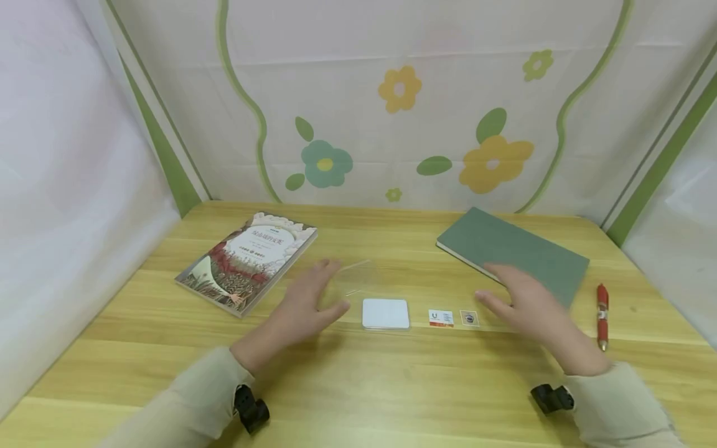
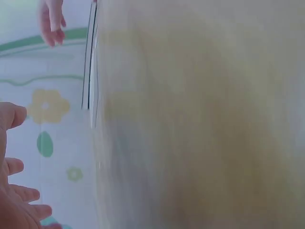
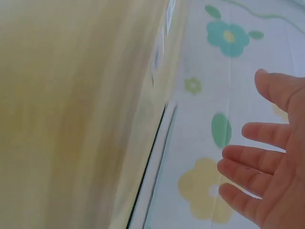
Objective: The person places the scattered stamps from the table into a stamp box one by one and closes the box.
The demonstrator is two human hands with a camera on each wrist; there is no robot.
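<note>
My left hand (image 1: pixel 305 302) hovers over the table with its fingers apart, holding nothing. Just beyond its fingertips lies a thin clear plastic piece (image 1: pixel 361 278), and to its right is a white card with rounded corners (image 1: pixel 385 313). My right hand (image 1: pixel 529 305) is held in the air near the front edge of a green hardcover book (image 1: pixel 515 249), fingers spread in the right wrist view. Left of that hand lie a small square picture sticker (image 1: pixel 469 318) and a small white card with a red strip (image 1: pixel 440 318).
A paperback with an illustrated cover (image 1: pixel 249 264) lies at the left of the wooden table (image 1: pixel 381 392). A red pen (image 1: pixel 602 316) lies at the right. A white curtain (image 1: pixel 347 81) printed with flowers hangs behind, with more cloth at both sides.
</note>
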